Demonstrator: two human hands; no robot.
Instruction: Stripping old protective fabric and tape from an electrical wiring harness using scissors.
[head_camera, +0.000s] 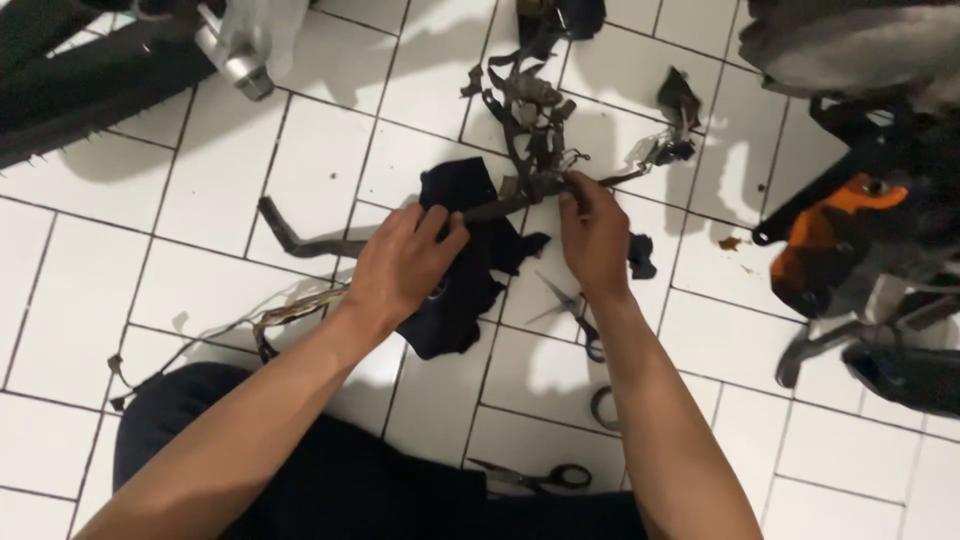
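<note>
Our left hand (405, 262) and right hand (592, 232) each pinch the harness (500, 208) above a dark cloth (455, 300); scissors (575, 305) lie just right of the cloth.

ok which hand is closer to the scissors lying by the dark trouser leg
Right. The right hand is up the tiles from the scissors, roughly in line; the left hand sits farther off to their left.

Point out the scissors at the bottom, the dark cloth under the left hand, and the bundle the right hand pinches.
scissors (545, 477), head view, handle end.
dark cloth (455, 310), head view, lower fold.
wire bundle (525, 125), head view, tangled middle.
</note>
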